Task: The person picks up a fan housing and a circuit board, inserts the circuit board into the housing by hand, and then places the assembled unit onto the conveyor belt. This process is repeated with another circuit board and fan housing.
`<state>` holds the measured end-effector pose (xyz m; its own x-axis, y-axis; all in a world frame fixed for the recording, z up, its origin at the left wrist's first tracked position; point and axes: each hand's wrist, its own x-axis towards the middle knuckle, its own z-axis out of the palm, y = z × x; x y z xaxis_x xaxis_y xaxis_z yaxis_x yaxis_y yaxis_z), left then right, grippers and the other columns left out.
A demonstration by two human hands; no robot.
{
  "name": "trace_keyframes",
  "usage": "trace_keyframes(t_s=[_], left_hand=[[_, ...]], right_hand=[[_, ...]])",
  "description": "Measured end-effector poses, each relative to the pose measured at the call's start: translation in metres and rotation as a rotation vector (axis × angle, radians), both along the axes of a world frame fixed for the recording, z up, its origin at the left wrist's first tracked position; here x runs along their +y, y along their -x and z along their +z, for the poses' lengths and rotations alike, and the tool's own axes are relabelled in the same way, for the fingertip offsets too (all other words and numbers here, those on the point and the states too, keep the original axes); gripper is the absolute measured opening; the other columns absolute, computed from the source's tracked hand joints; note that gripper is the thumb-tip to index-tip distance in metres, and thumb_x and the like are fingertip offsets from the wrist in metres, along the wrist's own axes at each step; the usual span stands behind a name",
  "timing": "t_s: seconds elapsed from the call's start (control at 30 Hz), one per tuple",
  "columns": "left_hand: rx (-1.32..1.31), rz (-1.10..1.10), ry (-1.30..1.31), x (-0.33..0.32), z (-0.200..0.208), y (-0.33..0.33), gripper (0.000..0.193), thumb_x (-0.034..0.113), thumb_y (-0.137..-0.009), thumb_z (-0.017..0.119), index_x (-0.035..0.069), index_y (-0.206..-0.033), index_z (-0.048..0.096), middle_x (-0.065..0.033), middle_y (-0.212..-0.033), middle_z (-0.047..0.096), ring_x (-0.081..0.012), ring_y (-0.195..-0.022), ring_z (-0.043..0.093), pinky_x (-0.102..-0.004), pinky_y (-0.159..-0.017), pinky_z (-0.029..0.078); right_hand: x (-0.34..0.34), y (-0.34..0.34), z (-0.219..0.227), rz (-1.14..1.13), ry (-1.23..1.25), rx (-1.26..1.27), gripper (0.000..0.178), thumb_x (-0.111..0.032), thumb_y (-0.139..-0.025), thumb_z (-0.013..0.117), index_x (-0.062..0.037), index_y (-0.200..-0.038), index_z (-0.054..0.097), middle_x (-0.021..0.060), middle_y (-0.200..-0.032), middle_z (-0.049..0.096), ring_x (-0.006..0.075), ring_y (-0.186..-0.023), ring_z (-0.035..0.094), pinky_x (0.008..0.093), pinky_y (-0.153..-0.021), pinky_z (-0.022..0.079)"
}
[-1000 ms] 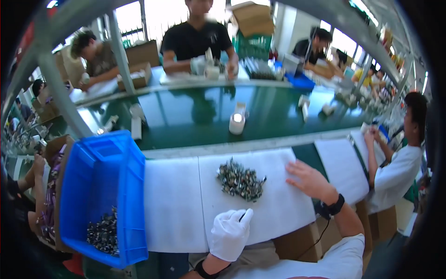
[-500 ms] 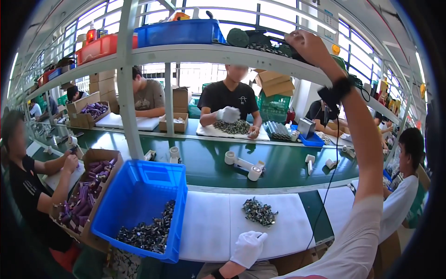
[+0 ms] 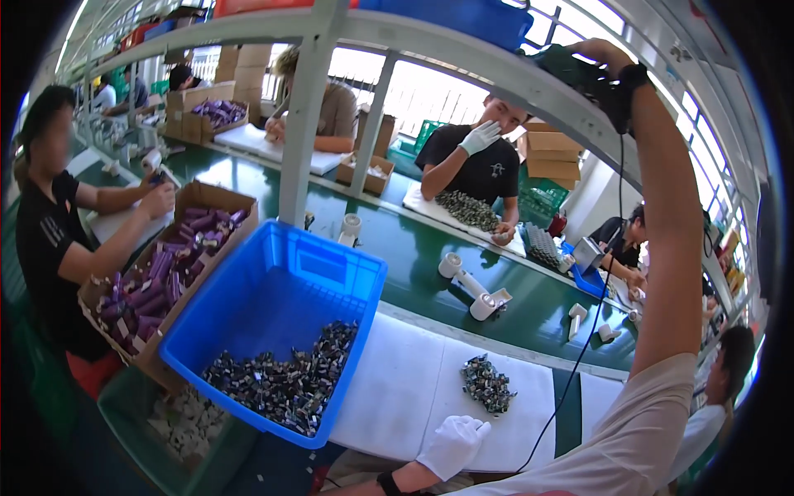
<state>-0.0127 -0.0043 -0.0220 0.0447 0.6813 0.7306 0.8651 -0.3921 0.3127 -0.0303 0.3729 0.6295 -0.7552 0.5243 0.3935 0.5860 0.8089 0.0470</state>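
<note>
My left hand (image 3: 453, 446), in a white glove, rests on the white mat (image 3: 389, 397) with its fingers curled in. Whatever may be inside them is hidden. Just beyond it lies a small pile of metallic and greenish parts (image 3: 488, 384), apart from the glove. My bare right hand (image 3: 604, 53) is raised high to the shelf, over a dark green bundle (image 3: 564, 68); its fingertips are hard to make out. A black strap (image 3: 635, 76) circles that wrist, and a black cable (image 3: 597, 318) hangs down beside the arm.
A blue bin (image 3: 277, 331) with many small parts stands left of the mat, beside a carton (image 3: 219, 197) of purple cylinders. White handheld devices (image 3: 475, 289) lie on the green conveyor (image 3: 397, 248). Shelf posts (image 3: 306, 124) rise behind. Co-workers sit across and at both sides.
My view has tilted and swung left. My right hand has come down onto or behind the dark bundle. The person opposite has raised a gloved hand to the face.
</note>
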Motion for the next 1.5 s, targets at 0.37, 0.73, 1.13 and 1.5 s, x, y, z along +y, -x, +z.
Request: trace_keyframes(t_s=[0.37,0.73,1.13,1.5], left_hand=[[0.000,-0.042,0.015,0.010,0.001,-0.001,0.019,0.017,-0.086,0.060,0.010,-0.103,0.065,-0.0009,-0.079,0.052,-0.0184,-0.074,0.057,-0.0342,-0.067,0.046],[-0.013,-0.046,0.012,0.011,0.000,0.000,0.019,0.016,-0.087,0.060,0.011,-0.104,0.066,0.0002,-0.081,0.056,-0.0192,-0.075,0.059,-0.0357,-0.068,0.047],[-0.041,-0.034,-0.044,0.012,-0.001,-0.001,0.008,0.017,-0.088,0.059,0.014,-0.095,0.063,-0.0004,-0.077,0.052,-0.0203,-0.072,0.058,-0.0364,-0.065,0.046],[0.119,0.072,0.036,0.010,0.002,0.001,0.008,0.019,-0.088,0.060,0.017,-0.095,0.062,0.0013,-0.078,0.053,-0.0183,-0.072,0.058,-0.0350,-0.064,0.045]], right_hand=[[0.041,0.019,0.006,-0.272,-0.067,0.096,0.059,-0.047,-0.088,0.064,-0.0125,-0.136,0.060,0.0080,-0.123,0.066,0.0202,-0.108,0.061,0.0422,-0.089,0.051],[0.018,-0.007,-0.001,-0.099,-0.337,0.141,0.079,-0.031,-0.078,0.078,-0.0046,-0.145,0.046,0.0118,-0.113,0.068,0.0221,-0.105,0.065,0.0381,-0.092,0.052],[-0.059,-0.033,-0.065,0.205,-0.734,0.109,0.085,-0.022,-0.072,0.082,-0.0047,-0.145,0.042,0.0144,-0.115,0.067,0.0303,-0.107,0.066,0.0398,-0.099,0.050],[-0.048,-0.029,-0.086,0.139,-0.709,0.317,0.082,-0.028,-0.072,0.085,-0.0059,-0.139,0.042,0.0172,-0.128,0.065,0.0352,-0.116,0.065,0.0396,-0.104,0.049]])
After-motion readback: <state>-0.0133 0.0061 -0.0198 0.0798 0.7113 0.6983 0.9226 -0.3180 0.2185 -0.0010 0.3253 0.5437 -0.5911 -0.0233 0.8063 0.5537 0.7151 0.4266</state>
